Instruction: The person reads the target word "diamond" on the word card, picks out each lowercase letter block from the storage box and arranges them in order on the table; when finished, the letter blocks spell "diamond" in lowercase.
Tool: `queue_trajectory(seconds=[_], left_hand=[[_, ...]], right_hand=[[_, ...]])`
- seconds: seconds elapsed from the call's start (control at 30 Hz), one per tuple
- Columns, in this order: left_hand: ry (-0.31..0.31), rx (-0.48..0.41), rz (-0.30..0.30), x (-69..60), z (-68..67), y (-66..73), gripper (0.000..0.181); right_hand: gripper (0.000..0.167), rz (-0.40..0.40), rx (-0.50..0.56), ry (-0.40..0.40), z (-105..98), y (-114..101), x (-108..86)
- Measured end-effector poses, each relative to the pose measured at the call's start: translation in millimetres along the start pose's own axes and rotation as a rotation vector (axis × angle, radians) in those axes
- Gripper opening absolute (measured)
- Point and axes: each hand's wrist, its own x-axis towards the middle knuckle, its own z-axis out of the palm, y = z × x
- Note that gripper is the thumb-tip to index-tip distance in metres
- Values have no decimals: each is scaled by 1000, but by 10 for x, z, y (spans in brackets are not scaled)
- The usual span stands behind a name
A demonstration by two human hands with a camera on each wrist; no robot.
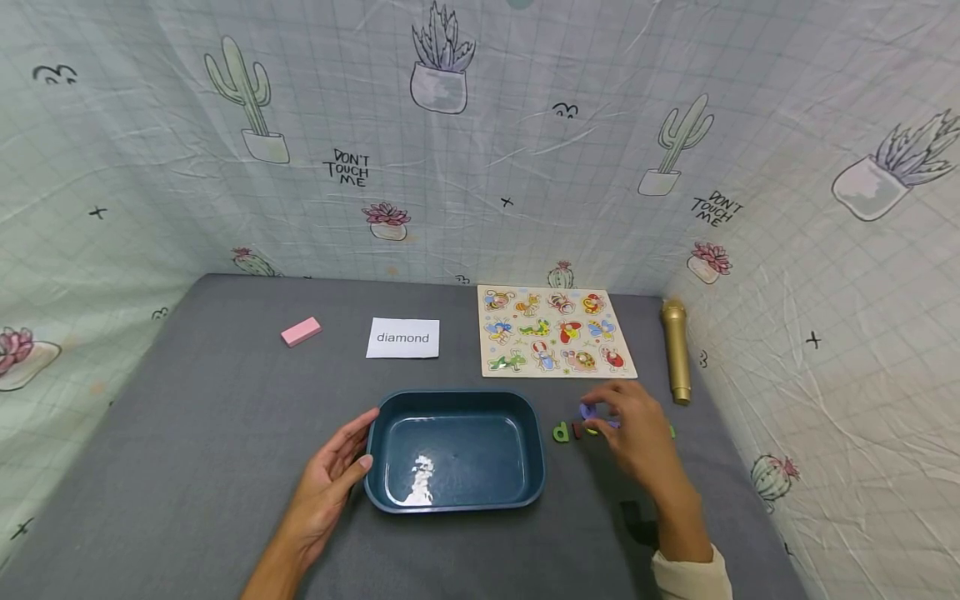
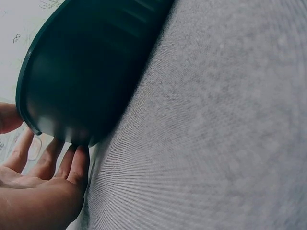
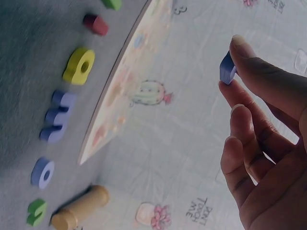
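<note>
My left hand [image 1: 332, 475] holds the left end of a dark teal tray [image 1: 453, 507], thumb at the rim. Its other fingertips touch the outer wall [image 2: 62, 110] in the left wrist view. Above the table to the tray's right, my right hand [image 1: 637, 429] pinches a small purple-blue letter piece [image 3: 227, 69] between thumb and index finger; which letter it is cannot be told. Below it, a row holds a green d [image 1: 560, 432], a red piece [image 3: 95, 24], a yellow letter [image 3: 79, 66], a purple m [image 3: 58, 116], a blue o [image 3: 42, 172] and a green n [image 3: 36, 212].
Behind the tray lie a white card [image 1: 402, 338] reading "diamond" and a pink block [image 1: 301, 332]. An insect puzzle board [image 1: 555, 333] is at the back right, beside a gold microphone-shaped object [image 1: 677, 354]. Printed cloth [image 1: 480, 167] encloses the grey table [image 1: 187, 467].
</note>
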Motion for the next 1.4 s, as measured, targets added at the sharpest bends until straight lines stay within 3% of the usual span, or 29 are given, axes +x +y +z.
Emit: queue_trajectory(seconds=[1.0, 1.4], left_hand=[[3, 0, 11, 2, 0, -7, 61], [3, -3, 8, 6, 5, 10, 61]], right_hand=[[38, 61, -63, 128, -183, 633, -293], [36, 145, -94, 111, -286, 934, -377]])
